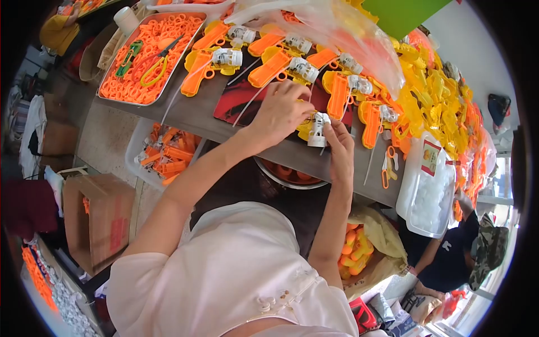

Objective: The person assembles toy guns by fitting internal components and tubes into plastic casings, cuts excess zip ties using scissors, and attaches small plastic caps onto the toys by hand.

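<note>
My right hand [339, 140] grips a white cylindrical toy-gun part [318, 130] with dark markings, at the table's front edge. A yellow plastic shell piece [304, 132] adjoins the white part on its left. Just above them, my left hand [285, 108] is closed in a pinch, fingertips by the top of the white part; what it pinches is too small to make out. Beyond both hands lie several toy guns [271, 66] with orange grips, yellow bodies and white cylinders, some with thin pale strips trailing from them.
At upper left, a metal tray [147, 102] holds orange rings, pliers [164, 56] and a green tool [129, 58]. Yellow shells [432, 90] are heaped at right, near a clear tub [407, 194] of white pieces. Orange-handled scissors [386, 168] lie nearby. Another person [449, 255] is at far right.
</note>
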A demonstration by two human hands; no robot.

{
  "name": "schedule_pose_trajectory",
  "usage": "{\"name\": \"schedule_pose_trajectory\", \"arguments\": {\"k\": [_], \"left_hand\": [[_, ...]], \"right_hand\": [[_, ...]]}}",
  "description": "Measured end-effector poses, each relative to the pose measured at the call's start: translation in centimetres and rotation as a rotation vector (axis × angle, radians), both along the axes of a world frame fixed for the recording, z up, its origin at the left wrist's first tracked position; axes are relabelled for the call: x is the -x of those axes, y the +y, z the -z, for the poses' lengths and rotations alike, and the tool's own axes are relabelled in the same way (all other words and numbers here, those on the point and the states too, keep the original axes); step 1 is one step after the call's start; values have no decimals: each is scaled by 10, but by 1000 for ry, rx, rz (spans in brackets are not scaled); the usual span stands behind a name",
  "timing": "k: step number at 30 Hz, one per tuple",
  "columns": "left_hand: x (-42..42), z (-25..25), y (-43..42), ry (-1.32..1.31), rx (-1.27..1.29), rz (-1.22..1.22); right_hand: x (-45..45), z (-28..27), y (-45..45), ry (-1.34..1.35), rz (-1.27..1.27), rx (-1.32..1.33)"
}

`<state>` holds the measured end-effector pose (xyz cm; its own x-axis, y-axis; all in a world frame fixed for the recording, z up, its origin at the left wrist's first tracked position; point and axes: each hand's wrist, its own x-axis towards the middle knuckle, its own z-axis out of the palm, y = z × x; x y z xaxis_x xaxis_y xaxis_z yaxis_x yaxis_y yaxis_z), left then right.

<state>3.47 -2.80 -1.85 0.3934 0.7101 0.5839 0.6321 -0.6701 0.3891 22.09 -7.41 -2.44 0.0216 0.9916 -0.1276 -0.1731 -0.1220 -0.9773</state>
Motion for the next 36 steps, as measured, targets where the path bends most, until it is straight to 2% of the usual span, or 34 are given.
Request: {"name": "schedule_pose_trajectory", "arguments": {"k": [5, 8, 9, 11, 13, 14, 15, 16, 18, 20, 23, 29, 32, 35, 36], "left_hand": [[1, -15, 27, 11, 103, 189], [5, -36, 48, -313, 725, 366], [8, -35, 56, -349, 590, 426], [20, -79, 27, -121, 536, 389], [36, -104, -19, 343, 53, 552], [44, -109, -38, 191, 234, 775], [51, -111, -51, 251, 308, 973], [63, -108, -57, 203, 506, 1153], [79, -96, -61, 60, 1204, 839], [62, -46, -61, -236, 551, 239], [44, 17, -57, -101, 173, -72], [24, 30, -58, -222, 122, -235], [11, 30, -52, -144, 58, -301], [13, 29, -55, -187, 63, -322], [13, 28, -58, -190, 66, -317]], "right_hand": [[-10, 8, -2, -17, -18, 6], [-7, 5, -4, -34, -25, 12], [-7, 4, -5, -30, -34, 13], [-8, 4, -3, -25, -46, 0], [-10, 7, -3, -18, -54, -26], [-11, 7, -3, -55, -71, -38], [-13, 5, -4, -91, -89, -50], [-14, 3, -5, -128, -107, -61], [-15, -1, -3, -146, -124, -60], [-15, -6, -3, -189, -142, -52], [-17, -13, 11, -357, -190, -68], [-15, -34, 27, -961, -282, -169], [-9, -17, 33, -900, -279, -177], [7, -23, 23, -1333, -89, -324], [12, -28, 22, -1311, -58, -447]]}}
